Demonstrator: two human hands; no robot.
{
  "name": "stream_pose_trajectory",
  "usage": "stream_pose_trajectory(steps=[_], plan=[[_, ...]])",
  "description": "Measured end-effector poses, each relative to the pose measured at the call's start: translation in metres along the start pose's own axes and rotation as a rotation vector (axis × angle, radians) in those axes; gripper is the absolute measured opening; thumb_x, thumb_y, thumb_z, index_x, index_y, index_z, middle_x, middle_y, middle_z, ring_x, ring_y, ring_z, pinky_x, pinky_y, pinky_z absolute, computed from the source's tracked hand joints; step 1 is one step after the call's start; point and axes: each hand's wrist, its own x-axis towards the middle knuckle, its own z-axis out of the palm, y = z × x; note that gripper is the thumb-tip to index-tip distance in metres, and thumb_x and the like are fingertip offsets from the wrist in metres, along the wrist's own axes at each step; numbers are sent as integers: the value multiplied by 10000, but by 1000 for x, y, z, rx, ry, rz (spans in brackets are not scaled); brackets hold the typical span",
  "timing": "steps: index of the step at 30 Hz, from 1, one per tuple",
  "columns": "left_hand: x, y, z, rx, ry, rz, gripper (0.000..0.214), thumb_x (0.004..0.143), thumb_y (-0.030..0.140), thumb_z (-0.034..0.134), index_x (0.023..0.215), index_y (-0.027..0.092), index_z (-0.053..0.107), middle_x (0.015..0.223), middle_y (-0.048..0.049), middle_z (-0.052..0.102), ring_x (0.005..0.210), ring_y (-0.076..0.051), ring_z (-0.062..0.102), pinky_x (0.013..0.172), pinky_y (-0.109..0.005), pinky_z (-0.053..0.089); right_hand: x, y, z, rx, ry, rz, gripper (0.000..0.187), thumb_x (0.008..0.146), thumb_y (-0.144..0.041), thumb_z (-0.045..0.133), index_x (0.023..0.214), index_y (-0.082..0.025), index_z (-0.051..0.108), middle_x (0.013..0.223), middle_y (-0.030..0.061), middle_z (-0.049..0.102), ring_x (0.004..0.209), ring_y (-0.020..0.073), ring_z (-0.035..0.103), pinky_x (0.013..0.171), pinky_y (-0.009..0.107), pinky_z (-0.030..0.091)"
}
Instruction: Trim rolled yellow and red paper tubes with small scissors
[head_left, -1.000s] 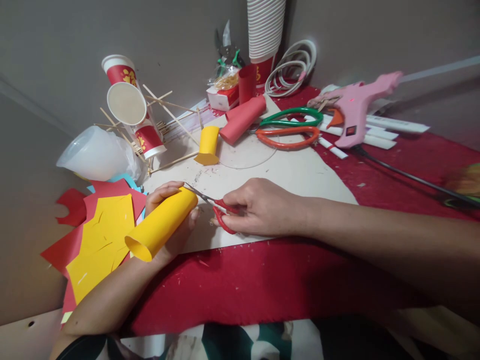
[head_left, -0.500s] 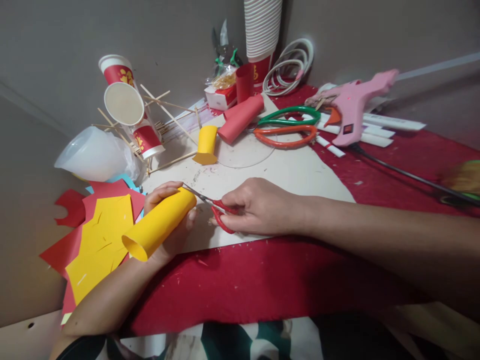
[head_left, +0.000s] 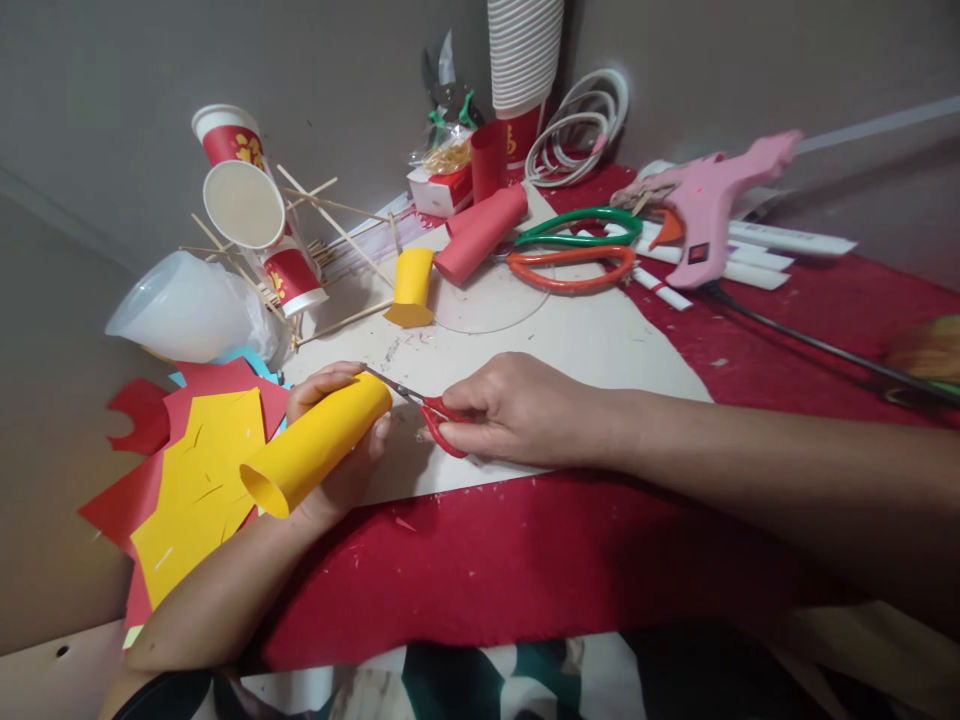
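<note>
My left hand (head_left: 346, 478) is wrapped round a yellow paper tube (head_left: 315, 445), which lies tilted with its open end toward the lower left. In my right hand (head_left: 506, 410) is a pair of small red-handled scissors (head_left: 444, 425). Their dark blades reach to the tube's upper right end, and the tips are at its far rim beside my left fingers. Whether the blades bite into the paper cannot be made out. A short yellow paper tube (head_left: 414, 282) stands on the white board (head_left: 600, 350) beyond my hands, next to a red paper tube (head_left: 480, 238).
Yellow paper sheets (head_left: 206, 470) lie at the left. Behind them are a plastic jug (head_left: 184, 310) and paper cups (head_left: 244, 205) joined with sticks. Large scissors (head_left: 574, 270) and a pink glue gun (head_left: 705, 205) with a trailing cord lie at the right. Stacked cups (head_left: 525, 60) stand at the back.
The handles of the red scissors have drawn closer together, with the blades closing. The yellow tube has barely shifted in my left hand.
</note>
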Motion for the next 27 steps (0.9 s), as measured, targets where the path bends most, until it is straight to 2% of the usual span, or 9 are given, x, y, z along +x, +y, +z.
stream_pose_trajectory(steps=[3,6,9,12,16,21,27], plan=[[-5,-3,-1,-54,5,-67,410,806,341,739,1135,238,517,1086,-61,638,1032,-203,651,948,-417,519,1,0,0,-22,8,14,411,903,-388,523,564,-165,587,531,15,605,493,90,437,538,258,247],[-10,-7,-1,-165,34,-265,428,801,318,750,1155,251,518,1114,-64,651,986,-201,675,932,-433,541,1,1,0,-34,65,52,408,891,-408,522,572,-164,596,506,-7,530,486,87,381,534,260,239],[-8,-11,-1,-248,72,-456,385,813,398,728,1118,230,565,1072,-77,692,963,-215,692,869,-413,570,2,2,0,-11,127,104,408,880,-416,507,569,-166,592,500,-23,467,498,86,352,533,257,241],[1,-15,-3,-221,52,-595,356,784,435,747,1017,185,647,1024,-98,725,953,-219,696,841,-379,574,2,3,0,-4,147,151,392,878,-411,503,603,-165,633,517,-16,492,520,91,389,539,257,250],[7,-29,-6,-139,-6,-765,312,712,375,819,929,184,702,990,-92,741,883,-207,698,814,-370,571,3,1,-1,-21,121,183,358,883,-387,510,665,-162,684,553,-1,569,535,98,450,551,256,271],[4,-43,-4,-117,-129,-796,298,674,310,839,907,192,696,915,-91,738,774,-208,687,715,-388,574,3,0,-1,-31,113,192,333,882,-374,528,678,-163,685,561,1,585,537,100,459,549,253,272],[2,-40,0,-147,-137,-787,483,618,266,863,1019,207,599,962,-76,702,843,-211,680,769,-403,566,2,-1,-2,-85,134,144,352,876,-359,525,585,-167,579,507,-24,468,506,92,370,551,264,233]])
